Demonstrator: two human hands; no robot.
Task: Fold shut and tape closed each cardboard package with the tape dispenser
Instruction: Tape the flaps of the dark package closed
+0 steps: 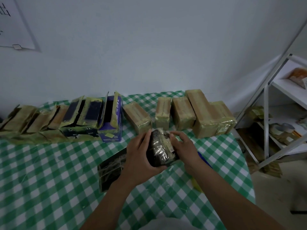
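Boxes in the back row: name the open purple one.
The purple box, rightmost of the open ones, flaps up. Open neighbours to its left are black or brown; brown boxes to its right are taped shut.

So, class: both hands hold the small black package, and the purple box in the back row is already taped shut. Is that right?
Not quite. In the head view the purple box stands open, flaps up. The rest holds: the left hand and right hand both hold the small black package.

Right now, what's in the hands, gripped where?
Both hold the small black taped package: left hand wraps its left side, right hand grips its right edge.
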